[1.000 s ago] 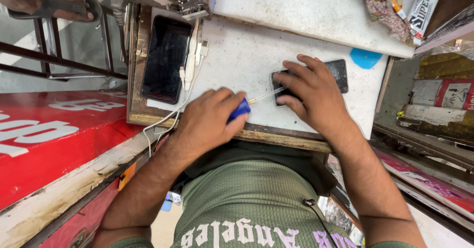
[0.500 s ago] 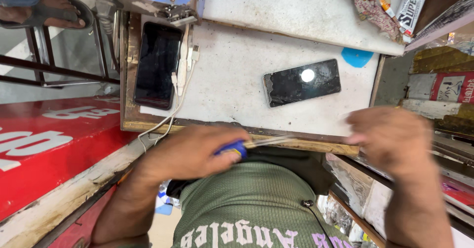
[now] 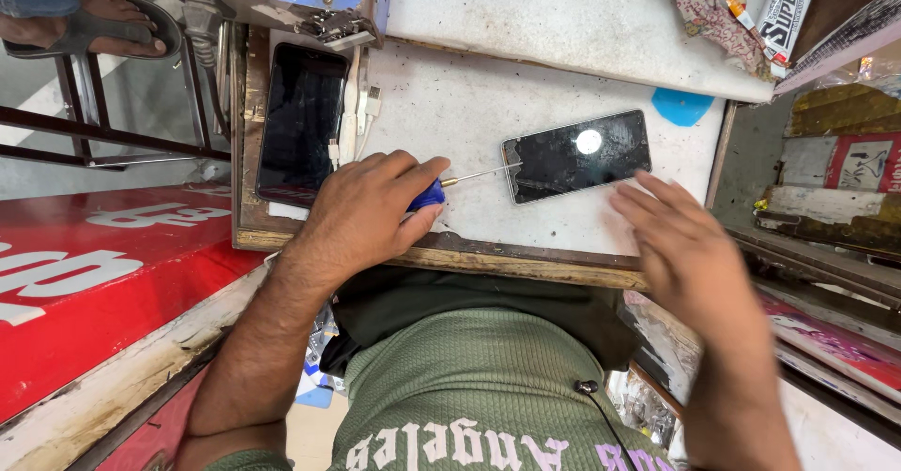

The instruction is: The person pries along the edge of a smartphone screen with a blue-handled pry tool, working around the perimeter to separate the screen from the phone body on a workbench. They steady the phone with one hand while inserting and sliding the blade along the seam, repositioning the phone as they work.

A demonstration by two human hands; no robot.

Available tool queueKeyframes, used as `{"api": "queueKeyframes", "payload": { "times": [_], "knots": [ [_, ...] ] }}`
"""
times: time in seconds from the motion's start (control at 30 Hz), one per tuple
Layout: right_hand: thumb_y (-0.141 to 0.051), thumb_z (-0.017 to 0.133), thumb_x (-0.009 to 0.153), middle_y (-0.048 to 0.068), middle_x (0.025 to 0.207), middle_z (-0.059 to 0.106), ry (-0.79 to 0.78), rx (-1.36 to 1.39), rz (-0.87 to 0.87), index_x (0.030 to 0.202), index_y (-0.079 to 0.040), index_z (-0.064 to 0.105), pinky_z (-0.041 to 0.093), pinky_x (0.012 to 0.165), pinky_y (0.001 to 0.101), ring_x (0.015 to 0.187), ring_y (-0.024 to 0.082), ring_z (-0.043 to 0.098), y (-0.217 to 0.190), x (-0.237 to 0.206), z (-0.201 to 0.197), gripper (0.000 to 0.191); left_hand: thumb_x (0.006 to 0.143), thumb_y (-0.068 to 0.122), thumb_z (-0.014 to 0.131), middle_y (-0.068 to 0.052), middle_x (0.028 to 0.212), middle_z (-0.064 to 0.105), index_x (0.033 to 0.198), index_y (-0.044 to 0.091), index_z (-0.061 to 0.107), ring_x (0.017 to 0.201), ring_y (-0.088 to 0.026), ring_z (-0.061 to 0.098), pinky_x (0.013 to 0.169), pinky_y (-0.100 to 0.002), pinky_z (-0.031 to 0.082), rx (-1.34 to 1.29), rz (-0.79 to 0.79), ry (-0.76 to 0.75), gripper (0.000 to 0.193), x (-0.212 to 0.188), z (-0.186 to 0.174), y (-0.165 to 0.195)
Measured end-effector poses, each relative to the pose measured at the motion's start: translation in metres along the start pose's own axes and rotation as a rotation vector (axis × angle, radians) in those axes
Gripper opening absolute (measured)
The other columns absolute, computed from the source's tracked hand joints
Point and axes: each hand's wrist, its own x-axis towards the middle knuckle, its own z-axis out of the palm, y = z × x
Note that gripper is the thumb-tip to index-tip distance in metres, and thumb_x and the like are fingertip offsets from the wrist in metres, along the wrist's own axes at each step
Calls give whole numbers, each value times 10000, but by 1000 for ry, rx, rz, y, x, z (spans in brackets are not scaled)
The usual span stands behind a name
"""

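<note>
A black smartphone (image 3: 577, 156) lies flat on the white worktop (image 3: 450, 105), screen glare showing. My left hand (image 3: 361, 210) grips a blue-handled screwdriver (image 3: 439, 189); its thin metal tip reaches the phone's left edge. Blurred with motion, my right hand (image 3: 690, 250) hovers just below and to the right of the phone, fingers spread, holding nothing.
A larger dark tablet (image 3: 300, 124) lies at the left of the worktop beside white cables (image 3: 355, 114). A blue round pad (image 3: 682, 107) sits at the far right. Packets and clutter (image 3: 751, 7) fill the top right. A red signboard (image 3: 94, 265) stands left. Another person's sandalled foot (image 3: 89, 16) is top left.
My right hand left the phone, pulled back toward me, and now moves up toward it again. My left hand advanced the screwdriver so its tip meets the phone's left edge.
</note>
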Motion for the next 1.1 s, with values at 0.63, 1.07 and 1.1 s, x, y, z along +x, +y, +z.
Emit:
{"api": "queueKeyframes", "payload": {
  "times": [0.63, 1.07, 1.1],
  "knots": [
    [-470, 717, 934, 162, 1588, 483, -63, -220, -92, 1536, -48, 492, 185, 1248, 666, 1538, 355, 345, -13, 59, 90, 768, 840, 343, 775, -79, 1061, 661, 1340, 162, 664, 924, -260, 669, 766, -422, 594, 112, 57, -155, 543, 1, 7, 2],
    [-499, 718, 907, 145, 1577, 483, -69, -237, -98, 1539, -85, 482, 201, 1239, 674, 1521, 345, 356, -17, 60, 87, 793, 862, 370, 770, -81, 1058, 654, 1335, 166, 659, 922, -251, 671, 749, -418, 606, 142, 36, -161, 526, -1, 11, 3],
    [-498, 719, 908, 144, 1579, 483, -67, -236, -98, 1541, -85, 482, 203, 1240, 675, 1523, 344, 356, -17, 60, 87, 792, 860, 372, 770, -81, 1059, 653, 1334, 168, 659, 920, -251, 671, 747, -419, 606, 145, 34, -164, 529, -1, 11, 3]
  ]
}}
